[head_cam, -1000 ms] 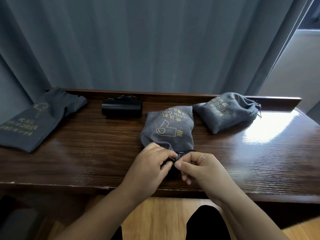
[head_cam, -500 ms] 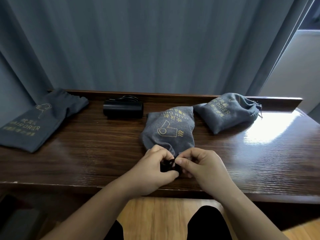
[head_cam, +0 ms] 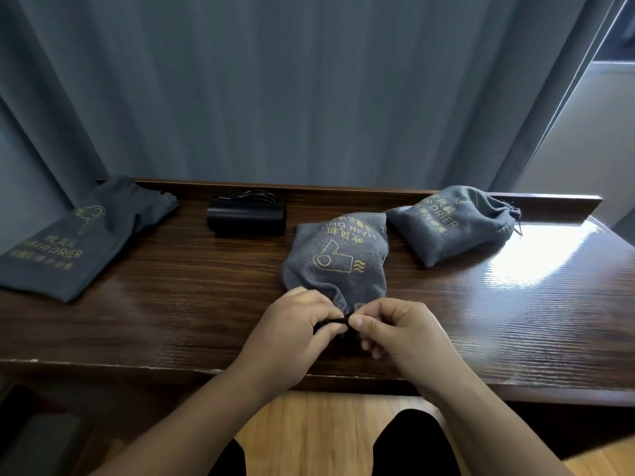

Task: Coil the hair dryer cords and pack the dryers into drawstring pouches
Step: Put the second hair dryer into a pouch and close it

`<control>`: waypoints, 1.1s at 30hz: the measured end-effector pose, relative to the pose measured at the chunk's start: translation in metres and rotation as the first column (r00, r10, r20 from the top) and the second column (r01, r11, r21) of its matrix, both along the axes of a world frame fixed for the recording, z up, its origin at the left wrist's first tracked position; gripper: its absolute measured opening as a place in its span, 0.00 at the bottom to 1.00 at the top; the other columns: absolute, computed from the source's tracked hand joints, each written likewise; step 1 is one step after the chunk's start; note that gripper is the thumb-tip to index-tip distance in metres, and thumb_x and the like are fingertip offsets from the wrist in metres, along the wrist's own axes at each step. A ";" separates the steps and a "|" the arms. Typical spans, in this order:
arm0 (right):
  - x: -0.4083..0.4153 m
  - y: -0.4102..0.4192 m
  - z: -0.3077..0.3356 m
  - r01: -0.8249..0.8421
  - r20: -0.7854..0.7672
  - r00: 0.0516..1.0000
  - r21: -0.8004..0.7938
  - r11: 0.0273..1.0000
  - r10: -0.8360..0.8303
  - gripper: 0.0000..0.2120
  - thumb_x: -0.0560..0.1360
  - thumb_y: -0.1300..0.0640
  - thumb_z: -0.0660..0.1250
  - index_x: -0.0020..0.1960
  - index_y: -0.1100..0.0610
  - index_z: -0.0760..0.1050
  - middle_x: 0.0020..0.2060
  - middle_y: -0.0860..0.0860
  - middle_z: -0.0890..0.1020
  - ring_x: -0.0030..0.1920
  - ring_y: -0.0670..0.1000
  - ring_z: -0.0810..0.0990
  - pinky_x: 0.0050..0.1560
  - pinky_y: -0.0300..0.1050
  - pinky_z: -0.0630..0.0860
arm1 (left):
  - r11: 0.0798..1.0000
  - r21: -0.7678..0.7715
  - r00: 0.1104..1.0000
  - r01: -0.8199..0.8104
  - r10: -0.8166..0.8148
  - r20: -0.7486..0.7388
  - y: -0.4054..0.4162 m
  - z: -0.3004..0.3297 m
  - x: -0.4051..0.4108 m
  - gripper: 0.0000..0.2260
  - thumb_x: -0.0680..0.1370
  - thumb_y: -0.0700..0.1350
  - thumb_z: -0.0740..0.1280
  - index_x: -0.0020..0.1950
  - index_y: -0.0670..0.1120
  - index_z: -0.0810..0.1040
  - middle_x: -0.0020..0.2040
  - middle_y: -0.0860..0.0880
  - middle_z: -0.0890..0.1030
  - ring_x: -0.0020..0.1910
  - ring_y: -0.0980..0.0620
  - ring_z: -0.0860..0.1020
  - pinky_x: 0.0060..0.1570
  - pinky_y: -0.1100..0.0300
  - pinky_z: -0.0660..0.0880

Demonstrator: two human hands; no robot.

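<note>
Our left hand [head_cam: 295,324] and right hand [head_cam: 395,326] pinched the drawstring [head_cam: 331,320] at the middle pouch [head_cam: 338,259]'s near mouth — its length running away from us.

Dark brown wooden table [head_cam: 171,304] with pronounced grain and a glossy varnish mirrors window light. Three grey woven cloth pouches with gold print, middle [head_cam: 338,255], right [head_cam: 453,225] and flat left [head_cam: 79,242], look matt and coarse. Black plastic hair dryer [head_cam: 245,218] has a dull sheen. Grey curtain [head_cam: 275,91] is matt fabric.
</note>
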State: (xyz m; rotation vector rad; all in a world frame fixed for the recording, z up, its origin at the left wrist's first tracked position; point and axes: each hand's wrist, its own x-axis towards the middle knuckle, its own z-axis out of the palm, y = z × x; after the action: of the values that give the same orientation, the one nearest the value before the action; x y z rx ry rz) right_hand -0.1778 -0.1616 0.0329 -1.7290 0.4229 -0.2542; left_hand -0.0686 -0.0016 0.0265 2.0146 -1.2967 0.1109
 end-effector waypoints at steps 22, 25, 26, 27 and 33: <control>-0.017 -0.009 -0.011 0.138 0.135 0.988 -0.523 0.841 -0.079 0.11 0.74 0.58 0.75 0.37 0.47 0.79 0.34 0.41 0.82 0.35 0.43 0.80 0.37 0.29 0.70 | 0.985 0.152 0.947 -0.082 0.029 0.321 0.041 0.001 0.021 0.13 0.82 0.52 0.58 0.43 0.51 0.77 0.38 0.57 0.72 0.38 0.58 0.72 0.37 0.57 0.75; -0.018 -0.010 -0.010 0.090 0.100 0.994 -0.470 0.878 -0.049 0.11 0.75 0.59 0.74 0.37 0.47 0.78 0.32 0.44 0.82 0.32 0.45 0.79 0.35 0.31 0.71 | 0.989 -0.094 0.983 -0.112 0.097 -0.154 0.033 -0.001 0.013 0.08 0.80 0.48 0.67 0.44 0.51 0.84 0.38 0.57 0.78 0.38 0.58 0.77 0.42 0.66 0.73; -0.018 -0.010 -0.010 0.084 0.099 0.994 -0.466 0.881 -0.042 0.11 0.75 0.59 0.74 0.37 0.46 0.78 0.32 0.44 0.82 0.32 0.45 0.79 0.35 0.32 0.71 | 0.979 -0.144 0.927 -0.145 0.083 -0.366 0.029 0.000 0.011 0.07 0.79 0.46 0.70 0.42 0.51 0.85 0.36 0.56 0.78 0.36 0.58 0.77 0.42 0.65 0.72; -0.019 -0.010 -0.009 0.083 0.101 0.994 -0.467 0.880 -0.040 0.11 0.75 0.59 0.74 0.37 0.47 0.78 0.32 0.44 0.82 0.32 0.45 0.79 0.35 0.32 0.71 | 0.973 -0.172 0.838 -0.153 0.035 -0.545 0.027 0.000 0.009 0.08 0.79 0.46 0.70 0.40 0.51 0.84 0.34 0.54 0.77 0.33 0.55 0.75 0.41 0.63 0.71; -0.020 -0.015 -0.008 0.111 0.149 0.988 -0.517 0.849 -0.039 0.12 0.75 0.60 0.74 0.37 0.47 0.76 0.33 0.42 0.81 0.33 0.47 0.80 0.36 0.32 0.71 | 0.986 -0.109 0.812 -0.125 0.039 -0.582 0.030 -0.008 0.020 0.09 0.75 0.51 0.66 0.37 0.52 0.81 0.34 0.57 0.74 0.31 0.60 0.70 0.38 0.61 0.65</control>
State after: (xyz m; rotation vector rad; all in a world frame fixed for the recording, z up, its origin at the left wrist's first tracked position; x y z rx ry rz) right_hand -0.1975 -0.1770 0.0253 -2.2180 0.3402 -0.5835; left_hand -0.0488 0.0280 0.0184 1.7785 -0.7831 -0.3429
